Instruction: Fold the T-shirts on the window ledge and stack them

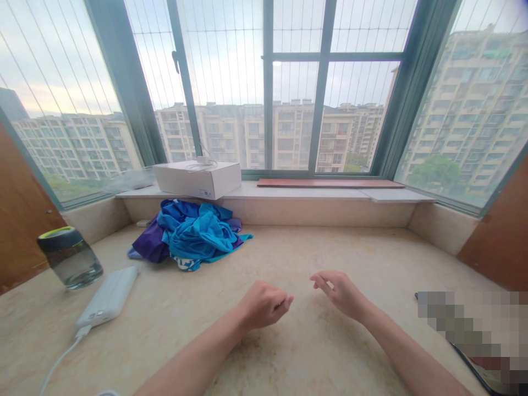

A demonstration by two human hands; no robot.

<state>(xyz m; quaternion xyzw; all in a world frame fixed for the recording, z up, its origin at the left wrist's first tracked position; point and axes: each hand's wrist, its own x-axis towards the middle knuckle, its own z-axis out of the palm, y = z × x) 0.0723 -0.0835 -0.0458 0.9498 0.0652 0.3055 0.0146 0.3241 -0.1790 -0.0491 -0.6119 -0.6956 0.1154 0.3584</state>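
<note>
My left hand [264, 303] hovers over the beige stone sill [289, 258] near the middle, its fingers curled into a loose fist with nothing in them. My right hand [340, 291] is a little to its right, fingers loosely bent and apart, empty. The two hands are close but do not touch. A heap of blue and purple clothes [190, 234] lies further back to the left, out of both hands' touch.
A white power bank [108, 297] with a white cable lies at the left, beside a glass jar [70, 257] with a dark lid. A white box [198, 179] sits on the raised window ledge. A dark flat object [480, 368] lies at the lower right, partly blurred.
</note>
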